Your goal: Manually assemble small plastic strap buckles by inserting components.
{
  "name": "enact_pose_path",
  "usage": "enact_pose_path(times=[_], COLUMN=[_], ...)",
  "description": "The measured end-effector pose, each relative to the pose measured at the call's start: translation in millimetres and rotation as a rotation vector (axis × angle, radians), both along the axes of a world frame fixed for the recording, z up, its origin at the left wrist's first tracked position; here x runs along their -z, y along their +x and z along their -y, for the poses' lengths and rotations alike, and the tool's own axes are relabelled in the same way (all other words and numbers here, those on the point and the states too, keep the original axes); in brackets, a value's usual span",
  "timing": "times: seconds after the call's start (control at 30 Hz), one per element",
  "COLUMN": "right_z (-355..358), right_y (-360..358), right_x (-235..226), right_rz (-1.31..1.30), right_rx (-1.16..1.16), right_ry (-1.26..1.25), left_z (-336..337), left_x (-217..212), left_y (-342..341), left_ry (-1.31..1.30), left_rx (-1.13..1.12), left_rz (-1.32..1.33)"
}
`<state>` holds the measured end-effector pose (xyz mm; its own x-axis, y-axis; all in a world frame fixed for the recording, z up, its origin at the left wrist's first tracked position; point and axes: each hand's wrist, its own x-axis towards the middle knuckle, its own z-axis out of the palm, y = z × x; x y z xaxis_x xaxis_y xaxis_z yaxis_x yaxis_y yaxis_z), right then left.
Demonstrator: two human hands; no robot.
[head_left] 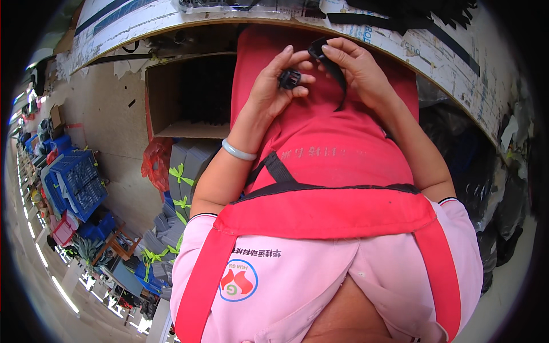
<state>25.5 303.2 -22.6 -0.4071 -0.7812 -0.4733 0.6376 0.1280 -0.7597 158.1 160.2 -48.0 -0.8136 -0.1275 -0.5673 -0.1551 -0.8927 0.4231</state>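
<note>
Over my red apron, both hands are raised close together, just short of the table edge. A small black plastic piece, which looks like a buckle, rests in the curled fingers of my left hand. My right hand pinches a black strap between thumb and forefinger. The strap curves downward from that grip, its pointed tail hanging above the apron. At its upper end, beside the right fingertips, is a dark loop whose details I cannot make out.
A worn white table runs along the far side, with black straps on it. An open cardboard box with dark contents stands left of my knees. Further left are a red plastic bag, grey bundles tied with green ribbon and blue crates.
</note>
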Motion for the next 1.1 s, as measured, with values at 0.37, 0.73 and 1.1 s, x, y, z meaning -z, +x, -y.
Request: enact_pose_path(times=[0.37,0.73,1.1], right_z=[-5,-3,-14], right_y=[18,14,-6], right_x=[-42,-20,-14], right_rz=[-0.59,-0.217,-0.351], right_rx=[0.071,0.045,-0.153], right_ry=[-0.045,0.08,0.029], left_z=[-15,-24,-23], left_x=[-24,-11,-27], left_y=[-9,-5,13], left_ry=[-0.409,-0.923,-1.203], left_rx=[-0.098,-0.205,-0.033], left_rz=[-0.008,-0.17,-0.356])
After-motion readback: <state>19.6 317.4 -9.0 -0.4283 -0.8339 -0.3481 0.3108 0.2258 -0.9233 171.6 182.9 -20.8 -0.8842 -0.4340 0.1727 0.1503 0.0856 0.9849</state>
